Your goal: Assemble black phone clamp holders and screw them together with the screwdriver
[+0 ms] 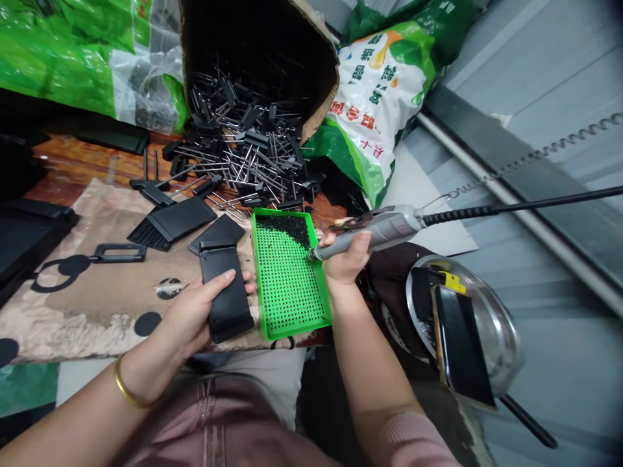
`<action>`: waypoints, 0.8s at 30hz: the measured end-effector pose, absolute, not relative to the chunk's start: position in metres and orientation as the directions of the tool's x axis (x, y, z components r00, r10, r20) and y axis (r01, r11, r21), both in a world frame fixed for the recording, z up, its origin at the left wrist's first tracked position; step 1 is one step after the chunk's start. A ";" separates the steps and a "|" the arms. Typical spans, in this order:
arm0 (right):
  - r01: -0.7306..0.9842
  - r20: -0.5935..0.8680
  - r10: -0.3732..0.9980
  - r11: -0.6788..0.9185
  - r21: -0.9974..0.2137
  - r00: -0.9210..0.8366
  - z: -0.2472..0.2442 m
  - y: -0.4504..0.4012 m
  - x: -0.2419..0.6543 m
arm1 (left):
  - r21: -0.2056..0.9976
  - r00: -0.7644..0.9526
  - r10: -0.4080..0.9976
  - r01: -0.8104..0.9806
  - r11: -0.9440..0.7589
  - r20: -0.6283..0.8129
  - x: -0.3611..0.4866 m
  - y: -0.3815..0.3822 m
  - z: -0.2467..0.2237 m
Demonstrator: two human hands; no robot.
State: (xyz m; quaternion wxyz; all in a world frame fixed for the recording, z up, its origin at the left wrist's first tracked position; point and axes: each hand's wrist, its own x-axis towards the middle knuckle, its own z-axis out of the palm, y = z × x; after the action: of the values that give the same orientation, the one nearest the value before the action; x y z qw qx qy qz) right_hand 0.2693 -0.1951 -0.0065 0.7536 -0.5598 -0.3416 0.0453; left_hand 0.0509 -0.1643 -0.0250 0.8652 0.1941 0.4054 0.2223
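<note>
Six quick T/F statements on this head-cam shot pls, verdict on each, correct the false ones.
1. The left hand holds a flat black part. True.
2. The right hand holds nothing. False: it grips a grey corded tool.
3. The green tray lies between the two hands. True.
4. The small black pieces are heaped at the tray's near end. False: they are heaped at its far end.
5. The cardboard box faces the camera with its open side, and parts with metal rods lie at its mouth. True.
6. A bracelet is on the right wrist. False: the gold-coloured bracelet is on the left wrist.
</note>
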 end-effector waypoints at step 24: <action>-0.163 0.510 0.799 0.576 -0.801 0.318 0.040 -0.226 0.151 | 0.386 0.677 0.510 -0.342 0.857 -0.531 0.052 -0.166 -0.032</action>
State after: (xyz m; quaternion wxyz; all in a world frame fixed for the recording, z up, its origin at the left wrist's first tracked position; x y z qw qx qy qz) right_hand 0.1508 -0.2264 0.0398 0.7429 -0.3271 -0.4861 0.3238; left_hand 0.0523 -0.1660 -0.0320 0.9067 0.1282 0.3260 0.2349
